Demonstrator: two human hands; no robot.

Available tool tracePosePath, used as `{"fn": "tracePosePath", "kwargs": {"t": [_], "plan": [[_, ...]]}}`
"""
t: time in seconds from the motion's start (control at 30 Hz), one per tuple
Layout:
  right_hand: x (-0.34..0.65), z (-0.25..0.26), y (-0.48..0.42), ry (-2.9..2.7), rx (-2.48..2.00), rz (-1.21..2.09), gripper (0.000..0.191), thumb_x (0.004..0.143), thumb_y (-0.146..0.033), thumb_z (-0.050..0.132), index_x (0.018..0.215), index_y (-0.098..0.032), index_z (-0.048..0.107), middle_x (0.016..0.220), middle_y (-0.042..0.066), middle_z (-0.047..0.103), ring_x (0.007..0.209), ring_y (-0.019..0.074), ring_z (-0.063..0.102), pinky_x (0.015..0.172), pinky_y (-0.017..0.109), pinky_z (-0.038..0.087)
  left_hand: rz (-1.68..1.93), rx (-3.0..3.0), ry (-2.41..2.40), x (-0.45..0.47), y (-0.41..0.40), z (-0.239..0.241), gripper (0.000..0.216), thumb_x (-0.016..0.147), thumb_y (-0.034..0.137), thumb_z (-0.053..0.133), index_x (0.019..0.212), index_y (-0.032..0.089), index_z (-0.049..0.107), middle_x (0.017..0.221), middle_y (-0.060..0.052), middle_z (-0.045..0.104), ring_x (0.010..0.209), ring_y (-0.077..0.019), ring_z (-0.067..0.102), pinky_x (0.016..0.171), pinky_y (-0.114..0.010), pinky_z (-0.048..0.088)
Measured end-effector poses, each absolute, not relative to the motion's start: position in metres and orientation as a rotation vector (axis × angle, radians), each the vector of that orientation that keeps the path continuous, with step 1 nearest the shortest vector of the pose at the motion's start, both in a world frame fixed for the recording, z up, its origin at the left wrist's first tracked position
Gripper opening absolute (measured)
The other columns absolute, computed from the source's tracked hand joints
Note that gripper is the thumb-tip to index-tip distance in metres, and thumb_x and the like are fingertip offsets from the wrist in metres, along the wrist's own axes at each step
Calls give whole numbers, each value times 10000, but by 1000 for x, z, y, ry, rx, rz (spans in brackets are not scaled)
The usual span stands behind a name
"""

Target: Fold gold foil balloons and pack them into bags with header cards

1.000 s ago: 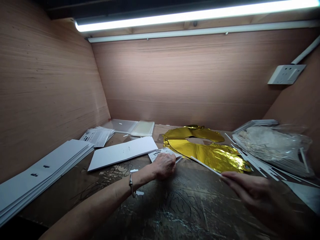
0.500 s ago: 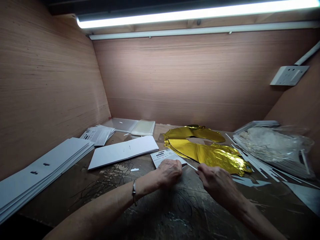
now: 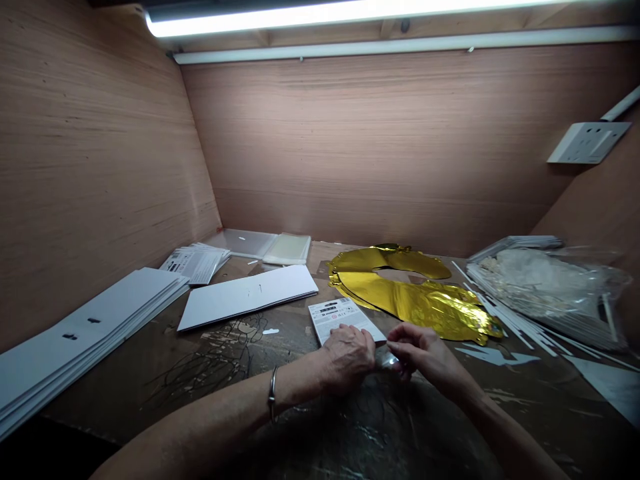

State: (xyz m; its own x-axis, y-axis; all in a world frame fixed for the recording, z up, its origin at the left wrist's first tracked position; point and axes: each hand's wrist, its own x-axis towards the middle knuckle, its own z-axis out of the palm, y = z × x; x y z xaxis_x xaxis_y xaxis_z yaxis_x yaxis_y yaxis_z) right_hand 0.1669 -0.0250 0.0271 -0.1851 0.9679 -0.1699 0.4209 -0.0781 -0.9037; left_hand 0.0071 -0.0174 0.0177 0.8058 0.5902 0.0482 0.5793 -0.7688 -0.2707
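My left hand (image 3: 347,359) curls over the near edge of a white printed card (image 3: 344,316), fingers closed on it. The card has a hang slot and small print, and its far part is in plain sight. At the card's near right corner, my right hand (image 3: 425,353) pinches with thumb and forefinger. A bit of shiny clear plastic (image 3: 387,361) shows between the two hands, against the right fingers. What else lies under the left palm is hidden. Just beyond the hands lie gold foil balloons (image 3: 400,293), flat on the table.
Long white card sheets (image 3: 95,327) are stacked at left, with another folded white card (image 3: 250,297) beside them. Printed cards (image 3: 197,262) and clear sleeves (image 3: 287,249) lie farther back. White sticks (image 3: 510,320) and a clear plastic bag (image 3: 545,283) are at right.
The thin white stick in my right hand at the card's edge no longer shows. My right hand has come nearer the left, and shiny clear plastic now shows between them.
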Motion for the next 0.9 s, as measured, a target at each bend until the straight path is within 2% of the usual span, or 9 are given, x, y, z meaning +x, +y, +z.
{"fn": "tracePosePath", "kwargs": {"t": [0.23, 0.33, 0.4, 0.5, 0.63, 0.73, 0.83, 0.9], "plan": [[156, 11, -24, -1528, -1603, 925, 78, 536, -168, 456, 580, -198, 398, 464, -66, 410, 450, 91, 427, 435, 208, 331, 44, -2690, -776, 12, -25, 19, 170, 589, 88, 429, 751, 60, 476, 659, -102, 498, 543, -190, 489, 479, -325, 420], [161, 9, -26, -1591, -1556, 1066, 66, 524, -169, 440, 582, -191, 418, 470, -57, 438, 432, 97, 430, 419, 213, 348, 38, -2704, -812, 11, -25, 18, 135, 623, 99, 417, 746, 73, 466, 655, -99, 493, 527, -189, 490, 443, -307, 409], [167, 11, -27, -1670, -1497, 1180, 68, 531, -177, 440, 584, -173, 483, 494, -39, 480, 446, 103, 449, 438, 222, 373, 35, -2692, -822, 11, -24, 15, 119, 660, 104, 399, 755, 72, 462, 654, -100, 491, 533, -197, 498, 441, -312, 408], [174, 15, -31, -1833, -1415, 1202, 132, 578, -193, 485, 638, -157, 597, 590, -4, 558, 552, 126, 493, 536, 236, 389, 35, -2667, -803, 9, -24, 11, 126, 691, 76, 368, 768, 61, 466, 656, -99, 497, 562, -210, 511, 485, -340, 417], [175, 16, -37, -2277, -1315, 818, 184, 718, -227, 461, 720, -190, 642, 640, 4, 545, 609, 123, 498, 562, 222, 352, 44, -2695, -842, 5, -27, 8, 138, 717, 63, 355, 801, 57, 464, 689, -113, 519, 625, -220, 526, 552, -353, 423], [172, 15, -40, -2409, -1273, 688, 201, 762, -213, 436, 732, -196, 635, 668, 4, 536, 626, 112, 506, 562, 204, 351, 12, -2784, -894, 0, -26, 7, 149, 784, 154, 341, 794, 86, 473, 716, -110, 532, 687, -222, 527, 593, -352, 423], [170, 12, -41, -2491, -1267, 592, 196, 783, -214, 427, 761, -194, 620, 665, -6, 536, 629, 101, 511, 568, 185, 362, -224, -2848, -1041, -5, -17, 1, 299, 844, 315, 273, 923, 110, 476, 901, -117, 545, 900, -235, 488, 737, -370, 395], [169, 10, -42, -2577, -1265, 490, 201, 797, -197, 404, 759, -191, 601, 664, -14, 539, 615, 91, 508, 555, 173, 362, -357, -2800, -1185, -7, -7, -8, 421, 845, 401, 233, 1097, 107, 398, 1135, -144, 445, 1098, -258, 342, 863, -415, 302]]}}
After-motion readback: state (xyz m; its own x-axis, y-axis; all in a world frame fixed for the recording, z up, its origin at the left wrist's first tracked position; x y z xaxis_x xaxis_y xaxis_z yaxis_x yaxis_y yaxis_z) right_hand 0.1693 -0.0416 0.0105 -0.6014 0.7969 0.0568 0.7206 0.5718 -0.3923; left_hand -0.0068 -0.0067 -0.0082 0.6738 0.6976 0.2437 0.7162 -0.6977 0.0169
